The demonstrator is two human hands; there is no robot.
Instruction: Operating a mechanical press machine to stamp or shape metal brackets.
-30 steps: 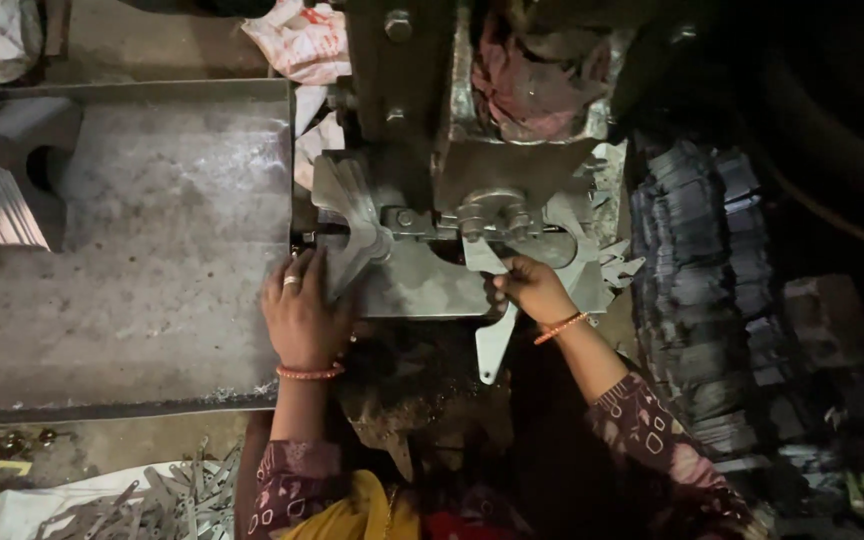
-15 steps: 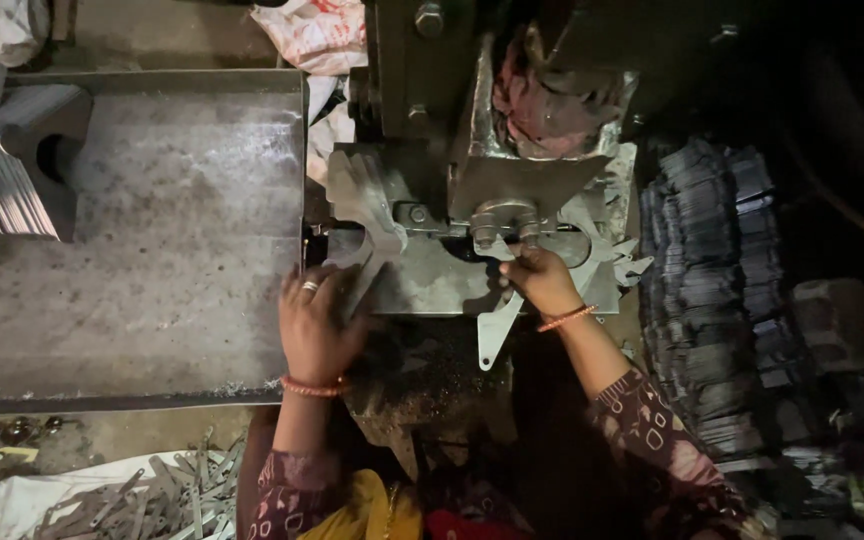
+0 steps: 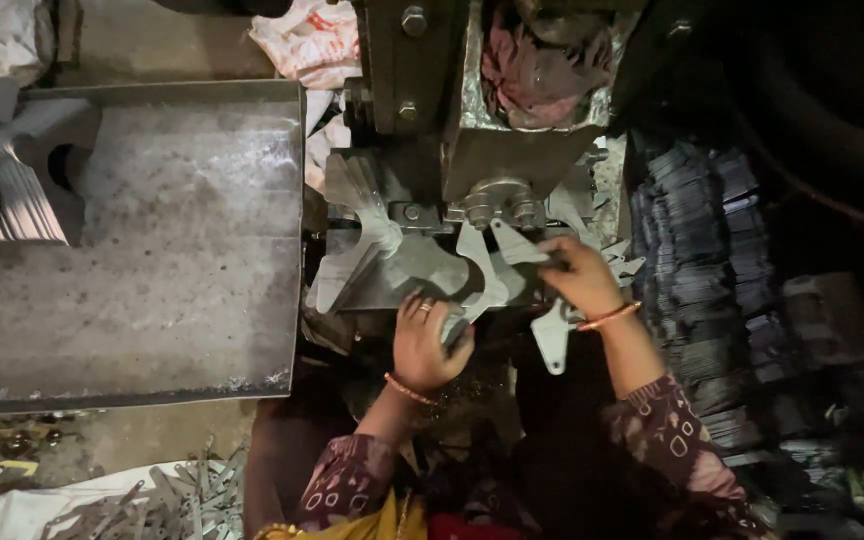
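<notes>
I sit at a dark metal press. My left hand, with a ring and an orange bangle, grips the near edge of a flat shiny sheet-metal blank that lies on the press bed. My right hand, also with a bangle, pinches another thin cut metal piece just under the round die. A white cut-out piece hangs below my right wrist.
A wide steel tray lies to the left, with a fanned stack of blanks at its far left. Stacks of dark stamped pieces stand on the right. Metal scraps lie on a white sack at bottom left.
My left hand has moved right, from the left side of the press bed to the near edge of the blank. My right hand has shifted slightly under the die.
</notes>
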